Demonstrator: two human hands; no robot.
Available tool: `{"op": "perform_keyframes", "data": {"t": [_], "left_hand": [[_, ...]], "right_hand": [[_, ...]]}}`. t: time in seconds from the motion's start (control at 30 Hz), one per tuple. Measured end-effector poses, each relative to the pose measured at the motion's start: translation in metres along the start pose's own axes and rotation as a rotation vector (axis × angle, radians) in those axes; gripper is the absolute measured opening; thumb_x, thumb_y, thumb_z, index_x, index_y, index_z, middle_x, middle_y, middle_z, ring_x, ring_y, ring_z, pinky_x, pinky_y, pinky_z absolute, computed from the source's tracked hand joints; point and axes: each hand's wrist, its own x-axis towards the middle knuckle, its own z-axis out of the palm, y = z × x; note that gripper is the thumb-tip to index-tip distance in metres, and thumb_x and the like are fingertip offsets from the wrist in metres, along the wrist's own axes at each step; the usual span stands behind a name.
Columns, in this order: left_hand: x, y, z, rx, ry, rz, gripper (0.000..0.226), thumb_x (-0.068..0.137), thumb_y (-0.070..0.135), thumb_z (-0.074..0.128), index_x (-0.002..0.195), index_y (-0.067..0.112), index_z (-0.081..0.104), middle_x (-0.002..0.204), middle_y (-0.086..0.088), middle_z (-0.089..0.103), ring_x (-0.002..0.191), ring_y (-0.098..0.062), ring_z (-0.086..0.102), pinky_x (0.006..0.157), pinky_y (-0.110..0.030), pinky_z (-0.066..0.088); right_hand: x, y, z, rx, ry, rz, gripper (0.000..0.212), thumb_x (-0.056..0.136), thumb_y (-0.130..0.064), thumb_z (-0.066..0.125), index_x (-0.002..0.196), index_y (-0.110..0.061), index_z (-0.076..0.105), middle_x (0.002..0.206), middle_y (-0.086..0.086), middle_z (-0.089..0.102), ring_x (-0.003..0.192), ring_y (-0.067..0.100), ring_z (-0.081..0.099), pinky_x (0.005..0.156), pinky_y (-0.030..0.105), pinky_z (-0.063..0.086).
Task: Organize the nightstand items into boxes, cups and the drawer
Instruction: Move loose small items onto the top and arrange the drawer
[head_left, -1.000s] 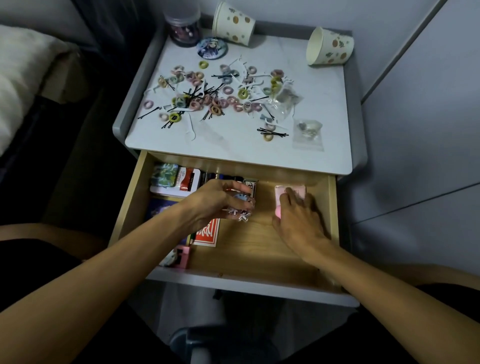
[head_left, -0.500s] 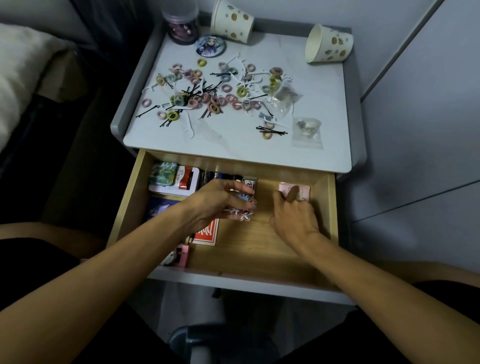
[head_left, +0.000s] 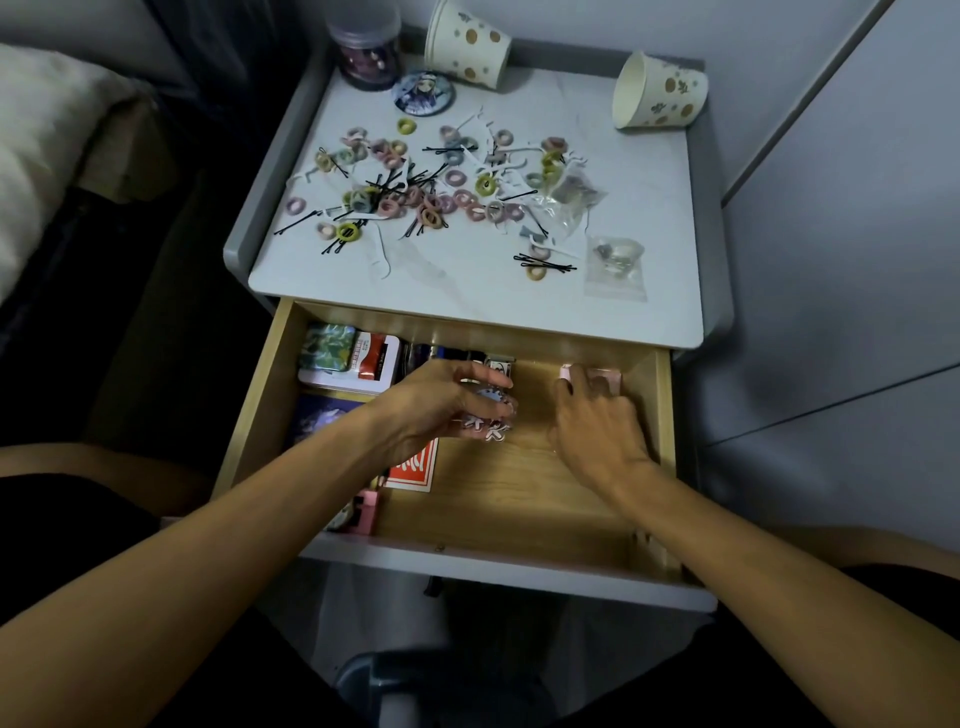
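Here's the grey nightstand (head_left: 649, 218), tucked between a bed (head_left: 36, 130) on the left and a pale wall panel (head_left: 831, 260) on the right, and its top is a mess: pastel hair ties (head_left: 457, 179) in a loose heap, black bobby pins (head_left: 545, 266) mixed in, a small plastic bag (head_left: 615, 265) near the front right. Two spotted paper cups lie tipped over at the back, one (head_left: 467, 44) beside a lidded jar (head_left: 366, 49), the other (head_left: 660, 91) in the right corner. Below, the drawer (head_left: 519, 499) is pulled out, with a green tin (head_left: 327, 348) at its back left and a red card pack (head_left: 413, 467) nearer the front. Both arms reach in. The left hand (head_left: 441, 405) hovers mid-drawer, fingers curled round a clear item (head_left: 491, 428) with white markings. The right hand (head_left: 597, 431) is palm down at the back right corner, fingers spread over a pink box (head_left: 605, 376), pressing on top rather than wrapping it; the thumb is out of sight.
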Motion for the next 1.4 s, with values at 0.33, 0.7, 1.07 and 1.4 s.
{"op": "perform_keyframes", "data": {"t": [0.33,0.7,1.07,1.4], "left_hand": [[-0.001,-0.003,-0.007,-0.032,-0.005,-0.004,0.037,0.082,-0.01,0.068,0.115,0.006,0.063,0.1,-0.012,0.075,0.084,-0.017,0.073,0.07,-0.029,0.06],[-0.006,-0.001,-0.011,-0.049,0.012,-0.006,0.038,0.084,-0.01,0.066,0.117,0.006,0.061,0.094,-0.01,0.075,0.081,-0.017,0.072,0.069,-0.027,0.06],[-0.001,-0.005,-0.016,-0.088,0.062,0.024,0.018,0.094,-0.006,0.055,0.103,0.004,0.068,0.09,-0.012,0.074,0.081,-0.019,0.07,0.068,-0.026,0.057],[0.001,-0.009,-0.015,-0.152,0.178,0.072,0.017,0.092,0.0,0.06,0.1,0.012,0.07,0.09,-0.007,0.068,0.075,-0.015,0.058,0.067,-0.024,0.045]], "right_hand": [[0.009,0.028,-0.013,-0.198,0.058,-0.022,0.029,0.079,-0.015,0.073,0.108,-0.019,0.069,0.119,0.003,0.056,0.072,0.02,0.062,0.051,0.026,0.042],[0.001,0.028,-0.004,-0.419,0.0,-0.097,0.039,0.089,-0.028,0.059,0.125,-0.012,0.061,0.122,0.009,0.049,0.106,0.028,0.047,0.083,0.039,0.036],[0.005,0.027,-0.026,-0.301,-0.064,-0.067,0.031,0.089,-0.023,0.063,0.12,-0.016,0.065,0.123,0.005,0.054,0.111,0.024,0.051,0.088,0.034,0.039],[-0.01,-0.034,-0.077,1.766,-0.371,0.122,0.015,0.099,-0.025,0.057,0.113,-0.02,0.056,0.108,0.002,0.069,0.092,0.019,0.07,0.072,0.022,0.053]]}}
